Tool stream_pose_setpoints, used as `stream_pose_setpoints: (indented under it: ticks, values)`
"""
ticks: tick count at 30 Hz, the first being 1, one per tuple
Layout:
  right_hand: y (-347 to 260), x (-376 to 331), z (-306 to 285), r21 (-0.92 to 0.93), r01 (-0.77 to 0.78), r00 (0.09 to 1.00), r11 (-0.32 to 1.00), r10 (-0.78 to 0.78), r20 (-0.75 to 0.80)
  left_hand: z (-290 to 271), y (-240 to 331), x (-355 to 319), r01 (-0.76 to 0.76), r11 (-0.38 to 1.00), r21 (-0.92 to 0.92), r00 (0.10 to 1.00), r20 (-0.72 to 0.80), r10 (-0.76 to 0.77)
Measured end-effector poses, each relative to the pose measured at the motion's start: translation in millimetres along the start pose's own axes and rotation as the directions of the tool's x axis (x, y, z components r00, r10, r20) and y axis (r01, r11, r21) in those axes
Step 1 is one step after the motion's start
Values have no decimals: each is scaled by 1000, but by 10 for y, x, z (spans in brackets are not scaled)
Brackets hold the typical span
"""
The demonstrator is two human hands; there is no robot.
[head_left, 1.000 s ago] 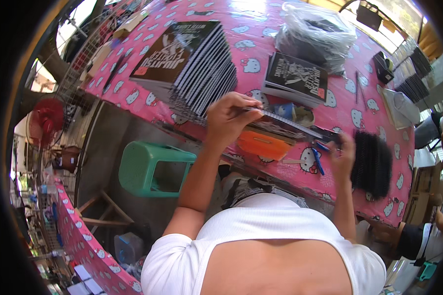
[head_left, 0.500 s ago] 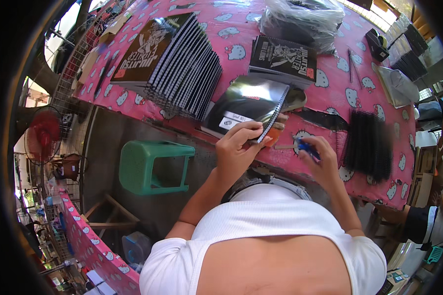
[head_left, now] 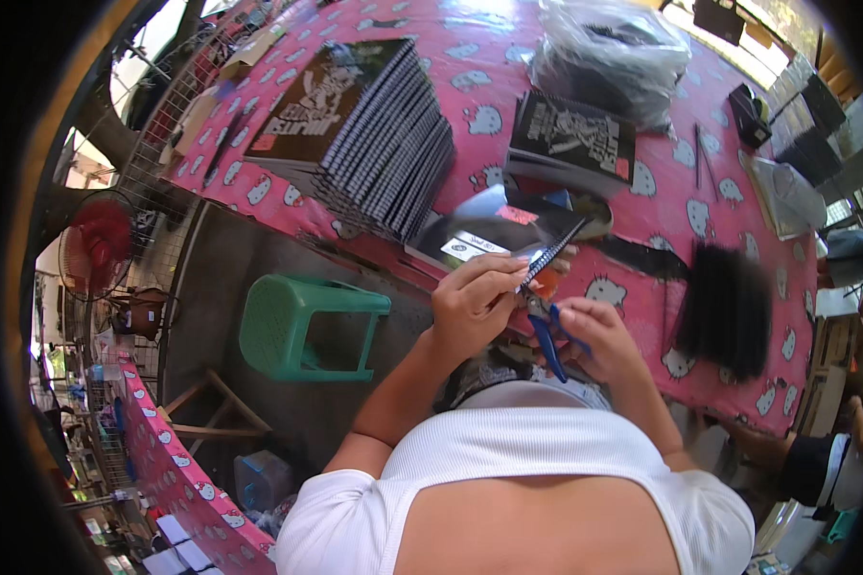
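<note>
Your left hand (head_left: 475, 302), just left of the frame's centre, is closed around the lower end of a spiral-bound notebook (head_left: 508, 230) with a glossy black cover, thumb and fingers pinched on its wire binding (head_left: 551, 254). The notebook is raised off the pink patterned tabletop (head_left: 431, 38) and tilts up toward the frame's centre, its cover catching the light.

Your right hand (head_left: 599, 335), just right of and below the left, is wrapped around blue-handled pliers (head_left: 547, 331). The handles point down toward your body and the nose sits at the bottom end of the wire binding, touching it or nearly so; you cannot tell which, since your fingers cover the spot. The two hands are almost touching.

In the upper left of the frame a long fanned stack of matching notebooks (head_left: 374, 125) lies on the tabletop. Another black notebook (head_left: 571, 139) lies flat above centre, with a clear plastic bag (head_left: 609, 53) of dark things behind it at the top. A bundle of black wire combs (head_left: 724, 307) lies at right. Below the tabletop's edge, at left, a green plastic stool (head_left: 297, 321) stands on the floor.
</note>
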State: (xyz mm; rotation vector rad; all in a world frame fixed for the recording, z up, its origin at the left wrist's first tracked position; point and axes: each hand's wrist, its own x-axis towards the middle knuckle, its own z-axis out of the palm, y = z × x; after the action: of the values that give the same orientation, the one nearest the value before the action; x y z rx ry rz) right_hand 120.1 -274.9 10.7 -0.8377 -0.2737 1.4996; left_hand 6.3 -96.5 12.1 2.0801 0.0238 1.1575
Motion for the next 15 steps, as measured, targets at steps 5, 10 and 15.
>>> stream_pose_setpoints:
  ticks: [5,10,15]
  values:
    - [187,-53,-517,-929,11,712,371,-655,-253,-624,21,714,-76,988,132,908,-400,123]
    - [236,-150,-772,-941,-244,749,-235,-662,-28,-1864,-555,1359,-7,1000,-24,581,-814,-16]
    - [-297,320,-956,-984,-62,421,-167,-898,126,-2207,-1324,1233,449,885,126,595,-781,-190]
